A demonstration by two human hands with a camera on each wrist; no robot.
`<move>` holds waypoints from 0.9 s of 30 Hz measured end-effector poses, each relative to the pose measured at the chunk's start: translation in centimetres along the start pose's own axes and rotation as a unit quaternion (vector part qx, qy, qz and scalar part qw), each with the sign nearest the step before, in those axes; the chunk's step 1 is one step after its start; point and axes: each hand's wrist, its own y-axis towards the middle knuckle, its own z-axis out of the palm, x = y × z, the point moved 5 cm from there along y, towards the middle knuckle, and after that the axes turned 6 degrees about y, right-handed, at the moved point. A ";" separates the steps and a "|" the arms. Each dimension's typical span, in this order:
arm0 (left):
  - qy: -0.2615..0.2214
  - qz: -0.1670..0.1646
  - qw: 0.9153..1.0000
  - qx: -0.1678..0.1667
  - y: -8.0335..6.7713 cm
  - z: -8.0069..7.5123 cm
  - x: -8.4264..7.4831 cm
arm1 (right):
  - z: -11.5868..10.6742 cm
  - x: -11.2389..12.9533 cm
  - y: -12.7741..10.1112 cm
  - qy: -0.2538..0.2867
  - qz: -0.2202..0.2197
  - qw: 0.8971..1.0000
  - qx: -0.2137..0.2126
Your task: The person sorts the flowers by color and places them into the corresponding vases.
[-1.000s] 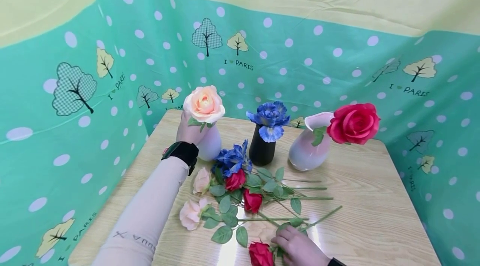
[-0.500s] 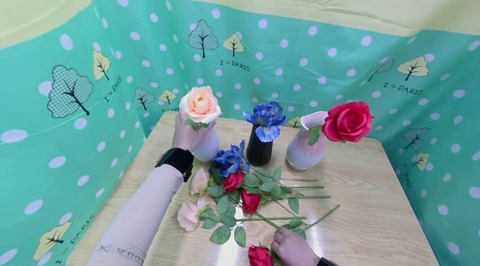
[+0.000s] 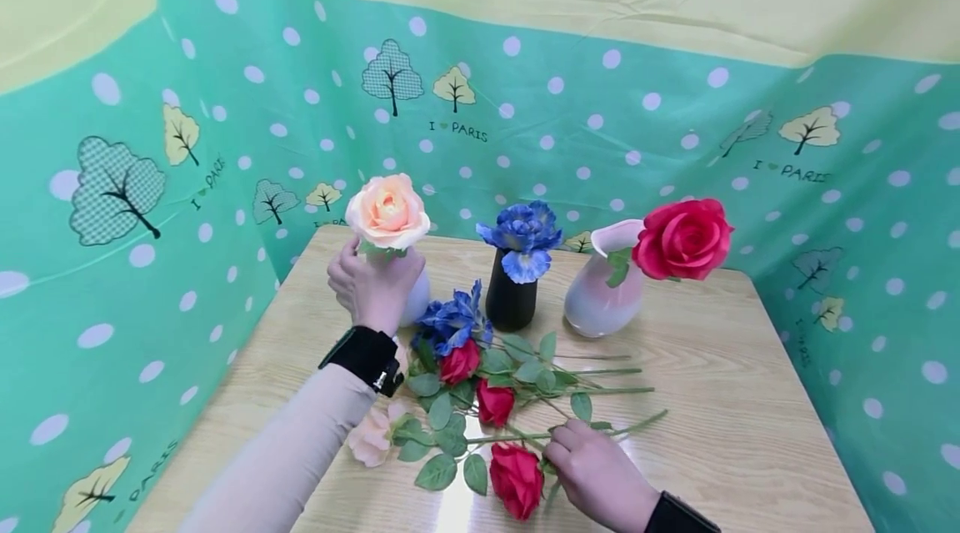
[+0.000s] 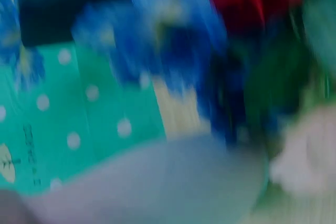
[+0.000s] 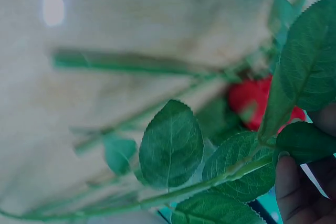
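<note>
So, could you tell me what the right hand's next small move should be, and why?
Probably lift the loose red rose off the wooden table. The right hand already pinches its green stem, and the pink curved vase holds one large red rose only. The left hand grips the white round vase, so it is busy.

Black vase (image 3: 511,300) with blue flower (image 3: 522,238), pink vase (image 3: 603,299), polka-dot backdrop (image 3: 675,141)
</note>
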 end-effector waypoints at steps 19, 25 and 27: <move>-0.116 0.172 0.968 0.139 -7.1 6.9 -5.5 | -9.5 -3.4 3.2 0.049 0.069 0.987 -0.133; -0.085 0.254 0.938 0.221 -8.7 8.8 -7.4 | -12.8 -4.4 3.7 0.060 0.098 0.972 -0.203; -0.077 0.267 0.927 0.253 -9.1 9.5 -8.0 | -14.0 -4.7 4.0 0.054 0.099 0.964 -0.240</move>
